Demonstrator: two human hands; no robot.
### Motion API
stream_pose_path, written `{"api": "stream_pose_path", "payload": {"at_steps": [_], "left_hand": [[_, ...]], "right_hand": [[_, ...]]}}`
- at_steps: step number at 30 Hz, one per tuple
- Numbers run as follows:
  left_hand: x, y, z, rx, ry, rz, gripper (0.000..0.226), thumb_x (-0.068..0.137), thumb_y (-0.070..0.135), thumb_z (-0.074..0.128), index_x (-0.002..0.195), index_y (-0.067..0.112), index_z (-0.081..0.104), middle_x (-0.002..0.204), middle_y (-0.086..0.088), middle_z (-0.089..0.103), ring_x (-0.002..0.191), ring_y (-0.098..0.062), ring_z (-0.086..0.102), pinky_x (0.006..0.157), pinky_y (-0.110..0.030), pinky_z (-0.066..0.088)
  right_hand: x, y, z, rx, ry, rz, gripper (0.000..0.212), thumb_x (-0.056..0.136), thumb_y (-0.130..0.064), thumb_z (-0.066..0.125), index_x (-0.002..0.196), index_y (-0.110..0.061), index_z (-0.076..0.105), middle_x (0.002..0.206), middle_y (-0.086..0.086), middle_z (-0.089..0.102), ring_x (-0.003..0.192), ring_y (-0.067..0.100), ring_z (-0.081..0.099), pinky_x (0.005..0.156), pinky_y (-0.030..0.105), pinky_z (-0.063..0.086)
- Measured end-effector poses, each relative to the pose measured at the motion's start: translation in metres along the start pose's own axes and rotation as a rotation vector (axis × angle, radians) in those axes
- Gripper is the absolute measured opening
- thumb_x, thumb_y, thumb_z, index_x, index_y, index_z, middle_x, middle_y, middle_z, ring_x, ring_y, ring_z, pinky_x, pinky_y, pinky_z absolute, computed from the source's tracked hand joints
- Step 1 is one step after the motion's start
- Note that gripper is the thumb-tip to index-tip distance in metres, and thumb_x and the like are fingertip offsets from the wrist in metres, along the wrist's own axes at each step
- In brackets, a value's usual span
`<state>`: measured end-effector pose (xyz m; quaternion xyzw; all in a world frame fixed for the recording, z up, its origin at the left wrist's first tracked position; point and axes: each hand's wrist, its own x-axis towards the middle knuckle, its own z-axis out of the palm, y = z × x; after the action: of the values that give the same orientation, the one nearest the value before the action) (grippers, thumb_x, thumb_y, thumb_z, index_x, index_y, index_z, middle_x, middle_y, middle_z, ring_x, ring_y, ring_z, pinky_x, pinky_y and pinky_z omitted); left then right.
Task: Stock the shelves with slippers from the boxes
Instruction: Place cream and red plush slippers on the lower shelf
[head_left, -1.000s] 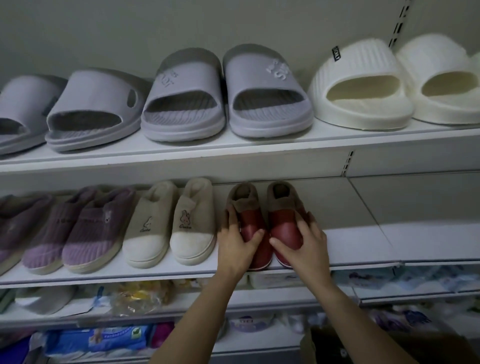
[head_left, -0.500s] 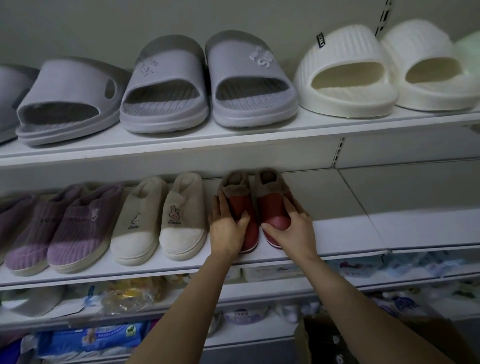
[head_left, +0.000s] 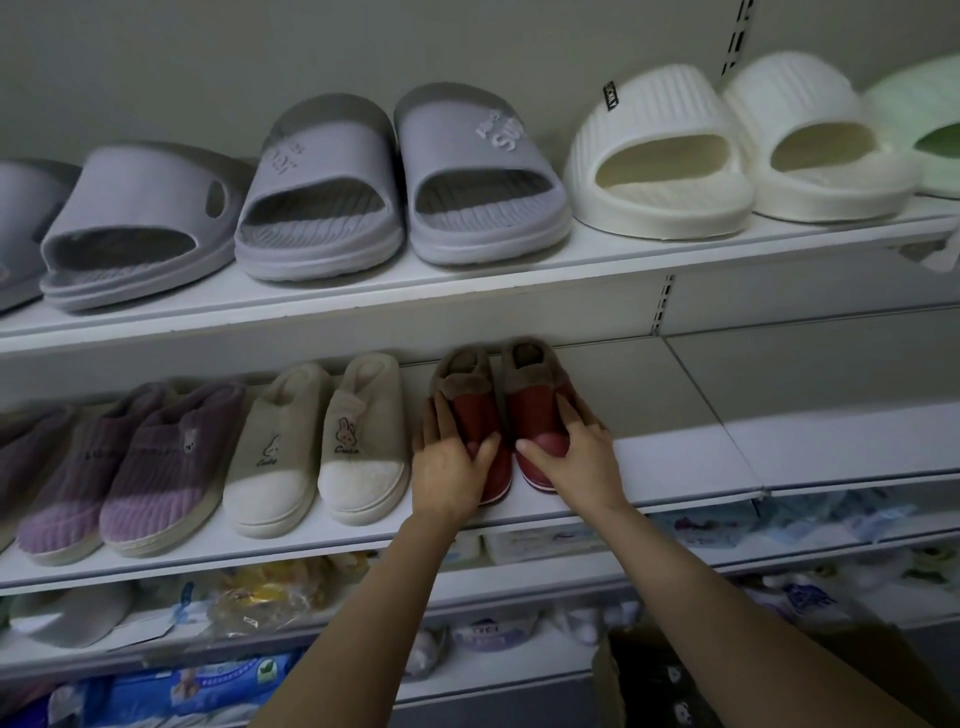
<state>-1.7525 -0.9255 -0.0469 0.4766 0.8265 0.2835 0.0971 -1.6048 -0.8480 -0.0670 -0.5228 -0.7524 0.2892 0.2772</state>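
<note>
A pair of red slippers with brown fur collars stands on the middle shelf (head_left: 675, 467), toes toward me. My left hand (head_left: 449, 462) grips the toe of the left red slipper (head_left: 475, 410). My right hand (head_left: 576, 457) grips the toe of the right red slipper (head_left: 532, 400). Both slippers rest flat on the shelf, side by side and touching. A cardboard box (head_left: 639, 686) sits at the bottom right, its contents dark and unclear.
Beige rabbit slippers (head_left: 322, 447) and purple slippers (head_left: 140, 467) fill the middle shelf to the left. Grey slides (head_left: 400, 182), cream slides (head_left: 660, 156) and a green slide (head_left: 930, 124) line the top shelf. Bare shelf lies right of the red pair. Packaged goods fill lower shelves.
Both hands have kept hold of the red pair and slid it a little deeper onto the shelf. My view has shifted slightly to the right.
</note>
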Motion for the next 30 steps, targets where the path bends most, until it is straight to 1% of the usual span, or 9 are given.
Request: {"api": "stream_pose_path", "payload": {"at_steps": [3, 6, 9, 10, 13, 16, 22, 26, 30], "left_hand": [[-0.004, 0.0, -0.01, 0.087, 0.018, 0.067, 0.089, 0.094, 0.053, 0.056, 0.156, 0.004, 0.016, 0.158, -0.022, 0.028, 0.139, -0.041, 0.036, 0.114, -0.046, 0.031], [-0.012, 0.007, -0.021, 0.177, 0.059, 0.173, 0.086, 0.095, 0.058, 0.048, 0.156, 0.005, 0.018, 0.16, -0.02, 0.026, 0.141, -0.038, 0.036, 0.11, -0.048, 0.035], [-0.023, 0.026, -0.03, 0.234, 0.113, 0.32, 0.088, 0.092, 0.064, 0.034, 0.154, 0.003, 0.025, 0.159, -0.02, 0.029, 0.143, -0.037, 0.033, 0.11, -0.049, 0.036], [-0.028, 0.035, -0.031, 0.245, 0.119, 0.373, 0.087, 0.091, 0.064, 0.033, 0.153, 0.003, 0.027, 0.158, -0.02, 0.031, 0.142, -0.038, 0.034, 0.111, -0.049, 0.035], [-0.05, 0.067, -0.033, 0.231, 0.149, 0.491, 0.082, 0.092, 0.058, 0.04, 0.149, 0.001, 0.035, 0.151, -0.024, 0.038, 0.136, -0.043, 0.039, 0.114, -0.051, 0.031], [-0.081, 0.105, -0.03, 0.167, 0.173, 0.561, 0.08, 0.092, 0.054, 0.044, 0.152, 0.003, 0.031, 0.155, -0.021, 0.034, 0.142, -0.038, 0.032, 0.119, -0.046, 0.022], [-0.134, 0.169, 0.004, 0.136, 0.171, 0.715, 0.078, 0.096, 0.049, 0.051, 0.154, 0.003, 0.026, 0.158, -0.02, 0.028, 0.144, -0.036, 0.028, 0.12, -0.046, 0.021], [-0.157, 0.183, 0.049, 0.161, 0.102, 0.765, 0.077, 0.096, 0.047, 0.053, 0.153, 0.002, 0.027, 0.158, -0.02, 0.029, 0.143, -0.038, 0.03, 0.119, -0.048, 0.025], [-0.178, 0.168, 0.105, 0.181, -0.014, 0.806, 0.078, 0.095, 0.044, 0.059, 0.153, 0.003, 0.028, 0.158, -0.02, 0.03, 0.144, -0.038, 0.03, 0.12, -0.049, 0.024]], "right_hand": [[-0.007, 0.003, -0.019, 0.001, 0.022, -0.022, 0.078, 0.087, -0.051, 0.063, 0.152, -0.022, 0.031, 0.155, 0.01, 0.033, 0.141, 0.028, 0.031, 0.115, 0.039, 0.03], [-0.017, 0.007, -0.049, -0.054, 0.095, -0.087, 0.074, 0.091, -0.046, 0.06, 0.151, -0.015, 0.03, 0.154, 0.01, 0.035, 0.141, 0.026, 0.032, 0.115, 0.038, 0.029], [-0.032, 0.012, -0.084, -0.134, 0.174, -0.143, 0.073, 0.093, -0.042, 0.06, 0.15, -0.009, 0.031, 0.153, 0.013, 0.036, 0.141, 0.027, 0.032, 0.116, 0.039, 0.027], [-0.038, 0.015, -0.097, -0.166, 0.204, -0.166, 0.072, 0.093, -0.042, 0.06, 0.149, -0.007, 0.031, 0.153, 0.015, 0.037, 0.14, 0.03, 0.033, 0.115, 0.04, 0.027], [-0.061, 0.027, -0.135, -0.272, 0.315, -0.23, 0.072, 0.09, -0.045, 0.055, 0.145, -0.002, 0.037, 0.148, 0.019, 0.042, 0.135, 0.036, 0.041, 0.113, 0.045, 0.03], [-0.089, 0.043, -0.179, -0.389, 0.397, -0.274, 0.071, 0.09, -0.045, 0.053, 0.144, -0.001, 0.04, 0.146, 0.02, 0.044, 0.132, 0.037, 0.043, 0.112, 0.046, 0.03], [-0.15, 0.09, -0.251, -0.529, 0.486, -0.299, 0.07, 0.092, -0.042, 0.053, 0.146, -0.002, 0.036, 0.149, 0.018, 0.041, 0.137, 0.035, 0.037, 0.116, 0.05, 0.023], [-0.187, 0.139, -0.263, -0.531, 0.481, -0.23, 0.069, 0.093, -0.041, 0.052, 0.148, -0.004, 0.033, 0.151, 0.016, 0.039, 0.14, 0.033, 0.034, 0.116, 0.051, 0.023], [-0.22, 0.193, -0.244, -0.536, 0.468, -0.124, 0.069, 0.092, -0.042, 0.052, 0.148, -0.004, 0.035, 0.149, 0.017, 0.041, 0.137, 0.037, 0.037, 0.113, 0.054, 0.027]]}}
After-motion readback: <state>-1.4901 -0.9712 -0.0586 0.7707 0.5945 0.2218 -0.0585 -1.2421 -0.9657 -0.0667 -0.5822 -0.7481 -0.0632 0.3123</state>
